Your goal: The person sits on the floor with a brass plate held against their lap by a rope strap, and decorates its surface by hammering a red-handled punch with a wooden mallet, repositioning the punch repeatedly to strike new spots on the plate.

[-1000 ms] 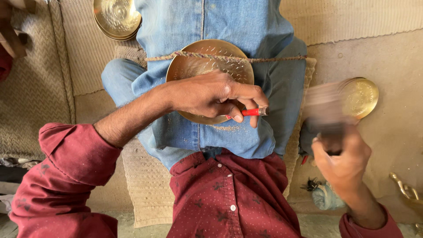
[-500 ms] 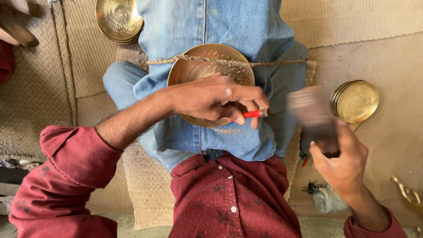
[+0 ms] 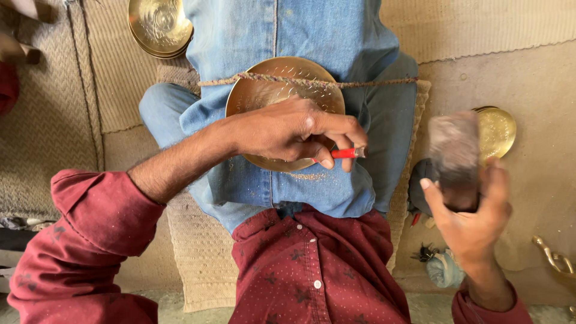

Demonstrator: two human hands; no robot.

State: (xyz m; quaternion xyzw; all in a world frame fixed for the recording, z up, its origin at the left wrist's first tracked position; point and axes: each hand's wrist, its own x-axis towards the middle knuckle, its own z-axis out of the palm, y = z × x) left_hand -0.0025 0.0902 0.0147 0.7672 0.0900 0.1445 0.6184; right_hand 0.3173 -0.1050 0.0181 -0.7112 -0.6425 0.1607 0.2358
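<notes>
Quick count from where I'm sitting. Two hands in play: my left hand (image 3: pixel 288 129) and my right hand (image 3: pixel 471 219). One red-handled punch (image 3: pixel 345 153), pinched in the left. One wooden mallet (image 3: pixel 455 157), blurry, in the right. Brass plates: one on my lap (image 3: pixel 264 87), plus a stack of them (image 3: pixel 159 27) up top left, can't tell how many are in there, at least two rims showing. Another small stack (image 3: pixel 498 129) off to the right, again at least two. One rope (image 3: pixel 300 80) across the lap plate. One little brass hook thing (image 3: pixel 555 258) at the far right edge.
</notes>
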